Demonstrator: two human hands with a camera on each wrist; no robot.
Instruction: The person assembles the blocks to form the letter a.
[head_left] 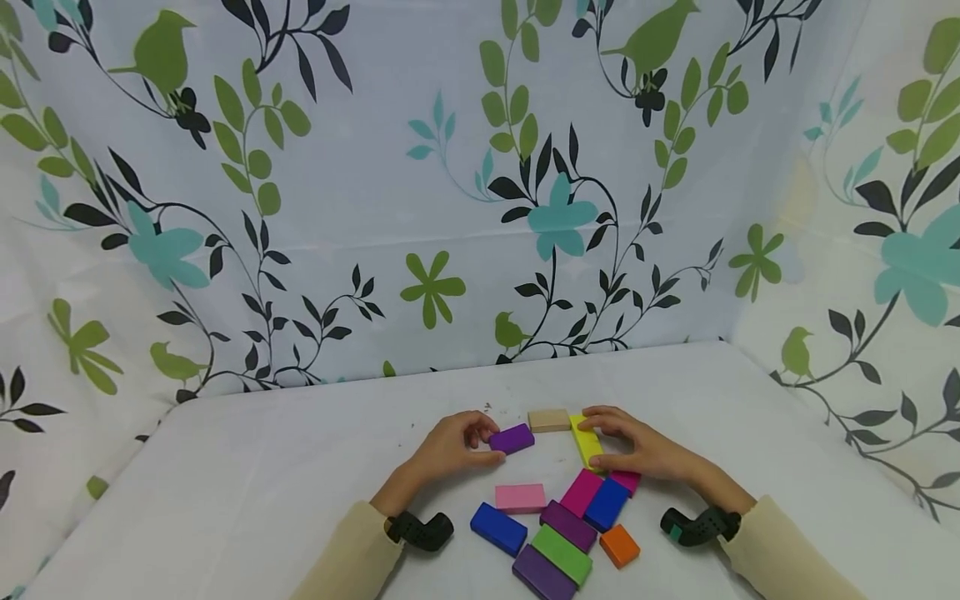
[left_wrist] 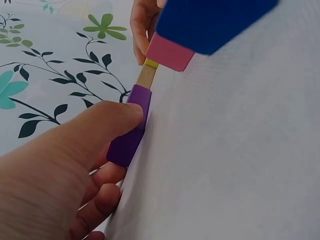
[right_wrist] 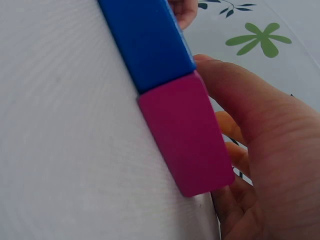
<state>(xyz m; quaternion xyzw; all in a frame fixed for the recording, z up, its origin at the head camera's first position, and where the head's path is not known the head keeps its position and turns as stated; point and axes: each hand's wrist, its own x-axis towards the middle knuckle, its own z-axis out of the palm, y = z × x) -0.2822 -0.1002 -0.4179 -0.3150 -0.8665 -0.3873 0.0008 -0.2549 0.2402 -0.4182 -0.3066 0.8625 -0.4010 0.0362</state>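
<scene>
My left hand (head_left: 453, 446) pinches a purple block (head_left: 512, 439) between thumb and fingers. The left wrist view shows the thumb pressed on this purple block (left_wrist: 131, 125), its lower face near the white cloth. My right hand (head_left: 637, 442) grips a yellow block (head_left: 587, 442), fingers at its far end and thumb at its near end. Between the two hands, a bare wooden block (head_left: 549, 420) lies at the back, close to the yellow one. In the right wrist view, a magenta block (right_wrist: 187, 137) and a blue block (right_wrist: 150, 42) hide the right fingertips' hold.
Nearer me lie a pink block (head_left: 520, 498), a blue block (head_left: 498, 528), an orange block (head_left: 619, 546) and a green block (head_left: 562, 556) among purple, magenta and blue ones. They stand on a white-covered table (head_left: 300, 467) before a patterned curtain (head_left: 465, 192).
</scene>
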